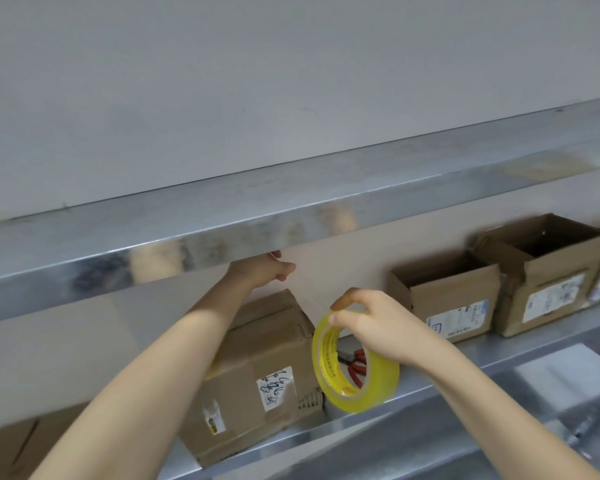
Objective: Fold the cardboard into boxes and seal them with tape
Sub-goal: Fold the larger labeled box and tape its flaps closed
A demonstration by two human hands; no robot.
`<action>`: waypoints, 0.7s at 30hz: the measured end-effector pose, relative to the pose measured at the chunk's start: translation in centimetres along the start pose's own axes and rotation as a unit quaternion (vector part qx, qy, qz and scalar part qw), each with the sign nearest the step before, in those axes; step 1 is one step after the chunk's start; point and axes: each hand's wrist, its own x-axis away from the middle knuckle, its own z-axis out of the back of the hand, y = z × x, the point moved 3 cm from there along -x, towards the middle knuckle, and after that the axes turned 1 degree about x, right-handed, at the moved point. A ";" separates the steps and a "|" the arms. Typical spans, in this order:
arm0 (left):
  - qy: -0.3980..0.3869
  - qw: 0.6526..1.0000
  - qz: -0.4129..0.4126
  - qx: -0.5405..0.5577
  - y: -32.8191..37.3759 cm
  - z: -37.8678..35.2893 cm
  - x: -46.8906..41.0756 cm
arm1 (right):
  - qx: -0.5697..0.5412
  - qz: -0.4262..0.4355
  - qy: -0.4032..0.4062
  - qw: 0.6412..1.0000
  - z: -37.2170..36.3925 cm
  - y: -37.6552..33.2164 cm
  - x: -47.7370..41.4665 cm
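Note:
My right hand (371,323) grips a yellow roll of clear tape (355,365) by its upper rim, holding it above the metal shelf (499,375). A strip of clear tape (305,289) runs up and left from the roll to my left hand (264,270), which pinches its end just under the edge of the upper metal shelf (291,209). Below my left forearm stands a closed cardboard box (257,375) with white labels, tilted on the lower shelf.
Red-handled pliers (355,363) lie on the shelf behind the roll. Two open cardboard boxes (444,292) (548,271) with labels stand at the back right against the wall. Another cardboard piece (4,448) shows at the lower left.

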 end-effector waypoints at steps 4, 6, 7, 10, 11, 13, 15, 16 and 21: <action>0.023 0.998 -0.021 -0.059 -0.3 -0.4 0.1 | 0.002 0.000 -0.018 1.000 -0.7 -0.5 0.5; 0.028 0.996 -0.031 -0.077 -0.5 -0.6 0.1 | 0.004 0.000 -0.026 1.000 -1.0 -0.5 0.5; 0.033 0.996 -0.033 -0.082 -0.6 -0.6 0.0 | 0.003 -0.003 -0.028 1.000 -1.1 -0.5 0.5; 0.068 0.990 -0.032 -0.119 -1.0 -0.7 0.0 | 0.004 -0.010 -0.033 0.999 -1.5 -0.4 0.3; 0.077 0.989 -0.029 -0.125 -1.1 -0.6 0.0 | 0.004 -0.012 -0.035 0.999 -1.6 -0.4 0.3; 0.081 0.990 -0.012 -0.119 -1.2 -0.5 0.0 | -0.008 -0.017 -0.039 0.999 -1.8 -0.3 0.1; 0.080 0.992 0.008 -0.096 -1.4 -0.4 0.0 | -0.031 -0.018 -0.041 0.998 -1.9 -0.2 0.1; 0.083 0.993 0.013 -0.084 -1.5 -0.4 0.0 | -0.038 -0.016 -0.042 0.998 -2.0 -0.1 0.0; 0.113 0.993 0.010 -0.033 -2.2 -1.0 0.1 | -0.033 -0.020 -0.044 0.998 -2.2 0.3 -0.3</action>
